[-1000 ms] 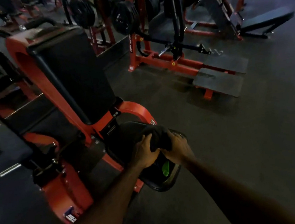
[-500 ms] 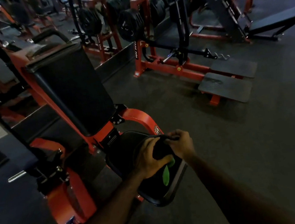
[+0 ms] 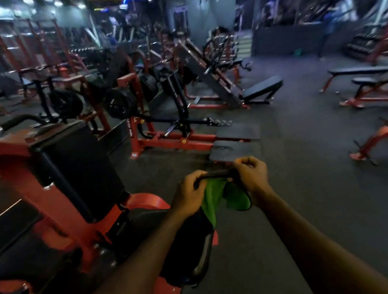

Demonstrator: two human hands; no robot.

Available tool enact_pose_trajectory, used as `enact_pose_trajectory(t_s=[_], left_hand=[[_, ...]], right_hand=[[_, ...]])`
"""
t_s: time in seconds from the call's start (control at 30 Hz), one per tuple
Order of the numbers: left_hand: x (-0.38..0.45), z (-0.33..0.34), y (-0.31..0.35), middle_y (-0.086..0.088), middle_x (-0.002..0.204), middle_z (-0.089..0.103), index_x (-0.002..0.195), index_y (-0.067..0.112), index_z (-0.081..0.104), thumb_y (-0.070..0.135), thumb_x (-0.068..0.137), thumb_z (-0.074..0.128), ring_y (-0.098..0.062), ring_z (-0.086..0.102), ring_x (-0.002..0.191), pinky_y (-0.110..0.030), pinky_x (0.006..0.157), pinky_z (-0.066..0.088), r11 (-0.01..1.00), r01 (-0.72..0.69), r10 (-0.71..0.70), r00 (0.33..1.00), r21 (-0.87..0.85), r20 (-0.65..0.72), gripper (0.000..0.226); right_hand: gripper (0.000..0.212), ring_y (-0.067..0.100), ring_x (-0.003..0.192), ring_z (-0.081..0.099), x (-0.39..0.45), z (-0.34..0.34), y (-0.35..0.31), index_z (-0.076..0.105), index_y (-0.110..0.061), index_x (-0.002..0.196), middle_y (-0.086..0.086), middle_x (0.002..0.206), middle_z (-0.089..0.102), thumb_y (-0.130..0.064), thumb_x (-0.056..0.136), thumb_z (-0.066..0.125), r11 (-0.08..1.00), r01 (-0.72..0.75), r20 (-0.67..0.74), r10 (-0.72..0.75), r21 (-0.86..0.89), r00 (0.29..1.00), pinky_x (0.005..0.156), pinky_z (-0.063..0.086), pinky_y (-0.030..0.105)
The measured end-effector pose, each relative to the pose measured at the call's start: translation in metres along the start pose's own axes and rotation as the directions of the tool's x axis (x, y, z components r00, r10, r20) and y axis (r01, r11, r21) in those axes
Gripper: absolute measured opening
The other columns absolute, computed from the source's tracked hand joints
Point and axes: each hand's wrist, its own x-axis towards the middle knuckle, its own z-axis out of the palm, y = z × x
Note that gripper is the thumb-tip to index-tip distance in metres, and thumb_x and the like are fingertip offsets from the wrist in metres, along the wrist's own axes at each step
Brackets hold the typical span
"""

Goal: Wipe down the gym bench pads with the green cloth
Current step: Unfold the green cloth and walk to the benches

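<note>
Now green cloth (image 3: 215,201) between gripping fingers (image 3: 193,183)

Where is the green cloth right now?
In the head view the green cloth hangs low in the middle, held up off the pad between the left hand and right hand, just above the front end of the black seat pad.
</note>
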Motion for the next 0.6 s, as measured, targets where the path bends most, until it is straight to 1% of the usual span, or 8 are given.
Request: enact_pose_trajectory(t_s=[0.13,0.2,0.27,0.33,0.43,0.47,0.53,0.6], left_hand=[[-0.015,0.019,0.067,-0.009,0.1,0.069,0.107,0.003,0.07,0.002,0.102,0.057,-0.008,0.063,0.087,-0.009,0.079,0.048,0.991,-0.103,0.111,0.989,-0.088,0.093,0.014],[-0.024,0.039,0.098,-0.005,0.099,0.069,0.105,0.006,0.069,0.003,0.102,0.057,-0.001,0.063,0.085,-0.008,0.078,0.048,0.983,-0.123,0.139,0.983,-0.133,0.119,0.013],[-0.036,0.062,0.134,0.006,0.092,0.066,0.097,0.019,0.069,0.005,0.101,0.061,0.01,0.063,0.079,-0.012,0.079,0.049,0.971,-0.153,0.177,0.976,-0.183,0.125,0.017],[-0.045,0.084,0.162,0.009,0.09,0.069,0.093,0.029,0.068,0.012,0.101,0.063,0.006,0.063,0.081,-0.026,0.082,0.052,0.966,-0.179,0.212,0.961,-0.185,0.179,0.019],[-0.067,0.12,0.208,0.006,0.087,0.072,0.092,0.027,0.071,0.022,0.099,0.066,-0.006,0.066,0.08,-0.029,0.077,0.051,0.949,-0.229,0.288,0.91,-0.218,0.298,0.01],[-0.076,0.132,0.224,0.005,0.084,0.073,0.089,0.026,0.072,0.031,0.096,0.066,-0.008,0.067,0.079,-0.03,0.075,0.051,0.941,-0.242,0.31,0.896,-0.236,0.317,0.01],[-0.093,0.157,0.259,0.002,0.081,0.073,0.086,0.021,0.073,0.045,0.087,0.061,-0.014,0.069,0.079,-0.031,0.073,0.052,0.927,-0.269,0.349,0.872,-0.26,0.343,0.027],[-0.111,0.182,0.295,0.003,0.075,0.07,0.081,0.021,0.069,0.047,0.083,0.055,-0.014,0.065,0.072,-0.032,0.068,0.049,0.911,-0.292,0.388,0.845,-0.292,0.367,0.029]], right_hand=[[0.011,0.022,0.058,0.061,-0.051,-0.062,-0.017,0.068,0.0,0.092,0.017,0.078,0.065,-0.01,0.095,0.069,0.996,0.087,-0.115,-0.089,-0.025,0.989,0.054,0.054,0.031],[0.013,0.021,0.058,0.057,-0.074,-0.094,-0.02,0.07,-0.006,0.089,0.016,0.078,0.065,-0.015,0.098,0.068,0.987,0.15,-0.172,-0.157,-0.054,0.972,0.054,0.05,0.032],[0.023,0.017,0.055,0.055,-0.103,-0.131,-0.027,0.07,-0.008,0.086,0.008,0.07,0.062,-0.027,0.1,0.069,0.973,0.22,-0.21,-0.231,-0.072,0.95,0.052,0.047,0.031],[0.037,0.017,0.059,0.059,-0.127,-0.161,-0.029,0.068,-0.011,0.083,0.003,0.068,0.061,-0.047,0.092,0.076,0.963,0.255,-0.183,-0.267,-0.088,0.946,0.054,0.05,0.032],[0.052,0.021,0.081,0.069,-0.153,-0.215,-0.026,0.068,-0.018,0.081,0.006,0.085,0.07,-0.064,0.069,0.088,0.935,0.207,-0.178,-0.265,-0.287,0.948,0.071,0.059,0.039],[0.049,0.018,0.084,0.069,-0.161,-0.234,-0.026,0.068,-0.017,0.084,0.005,0.089,0.072,-0.057,0.065,0.09,0.914,0.179,-0.158,-0.25,-0.364,0.955,0.075,0.059,0.039],[0.031,0.015,0.081,0.068,-0.177,-0.276,-0.022,0.067,-0.009,0.087,0.007,0.089,0.074,-0.022,0.068,0.088,0.89,0.136,-0.138,-0.215,-0.436,0.967,0.079,0.059,0.048],[0.02,0.018,0.078,0.066,-0.2,-0.324,-0.015,0.067,-0.007,0.084,0.01,0.084,0.073,0.008,0.076,0.077,0.897,0.057,-0.192,-0.155,-0.438,0.969,0.08,0.058,0.059]])
